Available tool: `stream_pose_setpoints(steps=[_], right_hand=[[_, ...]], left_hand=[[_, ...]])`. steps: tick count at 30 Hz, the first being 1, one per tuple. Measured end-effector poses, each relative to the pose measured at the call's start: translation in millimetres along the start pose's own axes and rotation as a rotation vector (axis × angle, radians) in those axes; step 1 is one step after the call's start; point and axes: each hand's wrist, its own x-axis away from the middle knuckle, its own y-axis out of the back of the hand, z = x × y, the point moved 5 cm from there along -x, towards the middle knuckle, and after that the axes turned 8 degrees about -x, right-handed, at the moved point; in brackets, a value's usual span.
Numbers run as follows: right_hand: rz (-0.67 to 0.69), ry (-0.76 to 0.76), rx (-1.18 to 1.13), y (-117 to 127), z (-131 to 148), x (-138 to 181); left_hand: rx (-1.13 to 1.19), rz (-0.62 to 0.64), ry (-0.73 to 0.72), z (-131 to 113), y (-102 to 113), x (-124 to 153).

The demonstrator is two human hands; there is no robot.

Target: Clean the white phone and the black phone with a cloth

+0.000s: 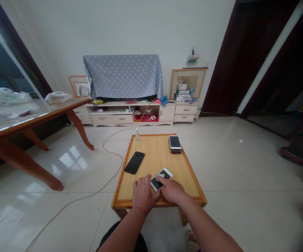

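Under both hands' fingertips, a white phone (166, 173) lies on the wooden table (156, 154), left hand (143, 194) gripping its near end, right hand (172, 190) half-curled, pressing its screen.

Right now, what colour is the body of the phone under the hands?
The phone has a white body and a dark screen; the head view shows it.

Black phone (134, 162) on low table (156, 154), L side; sm. bottle (137, 135) far edge.
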Motion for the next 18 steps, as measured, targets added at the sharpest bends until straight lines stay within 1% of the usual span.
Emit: stream_pose_setpoints(steps=[2,3,7,9,11,14,18], right_hand=[[0.037,0.064,-0.002,-5.9,7.0,5.5],[0.037,0.058,0.002,-5.6,6.0,6.5],[-0.032,-0.095,0.019,8.2,-18.7,0.3],[-0.047,-0.118,0.013,12.6,-29.2,-4.2],[-0.054,-0.117,0.010,13.3,-33.9,-7.0],[-0.066,-0.120,0.011,12.9,-32.8,-7.6],[-0.057,-0.124,0.026,11.0,-22.3,-0.3]], left_hand=[[0.003,0.004,0.007,0.1,0.6,-0.1],[-0.001,0.002,0.006,0.0,0.9,-0.1],[-0.029,-0.018,-0.013,-1.2,1.6,0.6],[-0.035,-0.021,-0.024,-1.8,2.1,1.2],[-0.038,-0.021,-0.038,-2.6,3.1,2.0],[-0.043,-0.021,-0.069,-4.8,5.5,3.2],[-0.055,-0.014,-0.084,-6.3,6.5,3.7]])
